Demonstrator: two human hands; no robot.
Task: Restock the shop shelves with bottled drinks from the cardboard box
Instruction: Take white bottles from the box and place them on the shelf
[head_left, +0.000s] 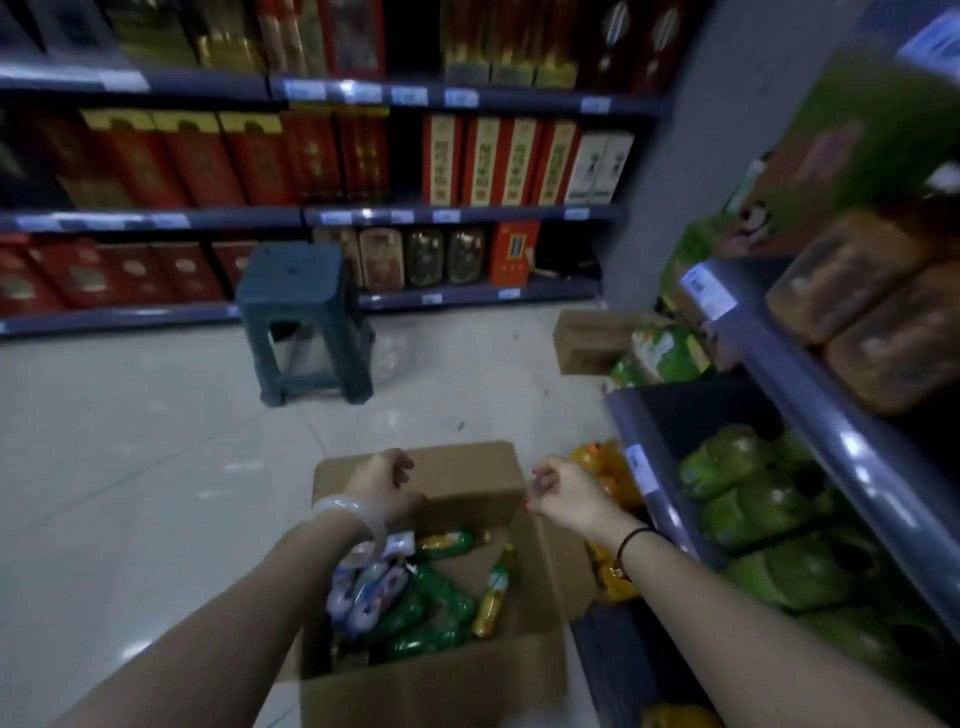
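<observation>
An open cardboard box (431, 686) stands on the floor below me. Inside lie several bottled drinks: green bottles (426, 618), a yellow bottle (491, 603) and white-labelled bottles (363, 592). My left hand (384, 483), with a pale bangle on its wrist, hangs over the box's far flap (467, 478) with its fingers loosely curled, holding nothing. My right hand (566, 493) is at the flap's right corner with its fingers curled. Blur hides whether it pinches the flap. The grey shelves (810, 395) on the right hold green packs (737, 467) and brown packs.
A dark plastic stool (301, 322) stands on the tiled floor ahead. A second cardboard box (587, 338) lies by the shelf end. Orange bottles (602, 462) sit at the low shelf beside the box. Far shelves (311, 215) carry red and gold gift boxes.
</observation>
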